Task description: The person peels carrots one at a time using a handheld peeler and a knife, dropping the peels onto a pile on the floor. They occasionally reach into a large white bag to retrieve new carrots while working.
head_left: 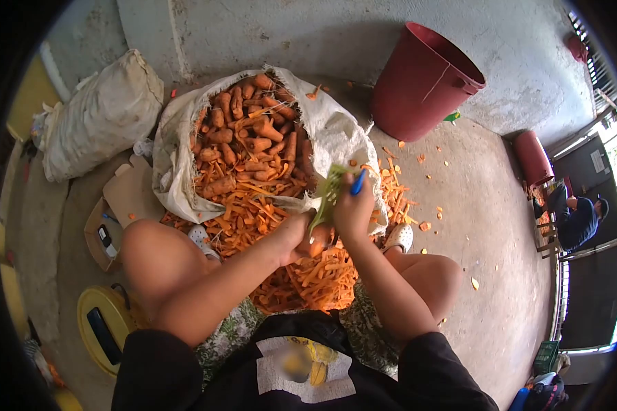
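My left hand [296,236] is closed round an orange carrot [317,242], held low between my knees. Close by, my right hand [353,209] grips a blue-handled tool [358,182]; its working end is hidden by the fingers, and I cannot tell whether it is a peeler or a knife. A pale green, streaky piece [332,195] stands up between the two hands. Beyond them lies an open white sack [175,147] full of whole carrots [257,144]. Below the hands are heaped orange peelings [308,281], with more spilling from the sack's mouth.
A tall red bin [418,82] stands by the wall, right of the sack. On the left are a full white sack [106,113], an open cardboard box [103,233] and a yellow container lid [92,308] bearing a phone [104,335]. A person [579,219] sits far right.
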{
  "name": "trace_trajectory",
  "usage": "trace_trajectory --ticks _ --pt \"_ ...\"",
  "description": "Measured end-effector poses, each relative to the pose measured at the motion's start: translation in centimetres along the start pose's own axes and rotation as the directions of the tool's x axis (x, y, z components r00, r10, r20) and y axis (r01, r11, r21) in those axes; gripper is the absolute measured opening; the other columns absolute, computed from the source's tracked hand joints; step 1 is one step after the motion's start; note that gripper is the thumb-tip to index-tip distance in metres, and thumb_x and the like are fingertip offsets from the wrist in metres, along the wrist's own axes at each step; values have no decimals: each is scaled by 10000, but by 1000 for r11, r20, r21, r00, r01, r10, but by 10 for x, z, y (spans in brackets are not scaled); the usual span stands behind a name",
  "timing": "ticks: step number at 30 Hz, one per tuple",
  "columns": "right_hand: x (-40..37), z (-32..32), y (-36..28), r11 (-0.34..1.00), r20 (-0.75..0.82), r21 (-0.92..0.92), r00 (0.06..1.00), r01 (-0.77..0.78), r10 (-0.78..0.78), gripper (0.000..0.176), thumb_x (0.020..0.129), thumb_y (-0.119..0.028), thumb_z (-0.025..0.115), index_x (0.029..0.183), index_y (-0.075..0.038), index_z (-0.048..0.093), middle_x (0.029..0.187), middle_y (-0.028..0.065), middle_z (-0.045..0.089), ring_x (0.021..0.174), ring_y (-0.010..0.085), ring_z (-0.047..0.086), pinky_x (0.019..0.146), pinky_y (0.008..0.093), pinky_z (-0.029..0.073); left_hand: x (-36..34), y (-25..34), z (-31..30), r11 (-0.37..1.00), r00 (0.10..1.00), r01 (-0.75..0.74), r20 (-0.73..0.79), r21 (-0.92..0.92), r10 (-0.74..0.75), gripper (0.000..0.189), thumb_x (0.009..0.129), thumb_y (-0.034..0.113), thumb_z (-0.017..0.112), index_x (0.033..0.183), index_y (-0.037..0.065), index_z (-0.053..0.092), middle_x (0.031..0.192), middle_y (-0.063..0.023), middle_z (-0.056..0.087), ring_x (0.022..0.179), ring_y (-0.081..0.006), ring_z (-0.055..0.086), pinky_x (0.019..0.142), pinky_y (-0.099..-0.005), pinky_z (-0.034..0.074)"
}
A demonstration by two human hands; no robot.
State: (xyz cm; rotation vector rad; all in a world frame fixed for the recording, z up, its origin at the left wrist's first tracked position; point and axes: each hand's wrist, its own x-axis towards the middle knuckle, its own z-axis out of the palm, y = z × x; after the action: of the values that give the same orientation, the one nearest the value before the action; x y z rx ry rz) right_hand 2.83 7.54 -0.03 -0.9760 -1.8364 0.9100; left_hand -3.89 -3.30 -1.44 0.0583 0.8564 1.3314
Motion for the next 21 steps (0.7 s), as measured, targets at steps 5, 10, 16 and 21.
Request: trace_trajectory --ticks 5,10,16,21 --pt "75 -30 86 928 -238 106 897 -357 372 248 893 -200 435 778 12 495 580 62 510 492 127 466 481 303 384 -23 -8 24 956 987 79 116 283 -115 377 927 355 333 1076 36 467 888 -59 560 723 -130 583 637 -276 502" --pt "45 -28 7 812 -3 439 903 -385 429 236 893 -200 442 765 -7 490 564 33 473 483 99 440 444 253 360 -16 11 10 999 998 31 58 41 -33 329 916 332 370 1072 66 484 869 -54 564 767 -142 581 609 -322 514" --pt "-10 -9 -23 947 151 236 971 -218 186 244 892 -224 461 748 -29 441 572 31 442 504 109 420 458 275 354 8 2 -12 986 990 -53 124 -161 74 336 913 355 355 1035 83 510 856 -38 583 744 -125 581 586 -288 501" --pt "-6 1 1 988 15 101 994 -113 112 277 892 -242 460 740 -11 469 575 63 468 506 134 420 485 307 355 15 -13 -26 994 976 28 216 -104 -5 293 907 331 369 936 84 523 752 -38 567 628 -132 569 514 -264 488"
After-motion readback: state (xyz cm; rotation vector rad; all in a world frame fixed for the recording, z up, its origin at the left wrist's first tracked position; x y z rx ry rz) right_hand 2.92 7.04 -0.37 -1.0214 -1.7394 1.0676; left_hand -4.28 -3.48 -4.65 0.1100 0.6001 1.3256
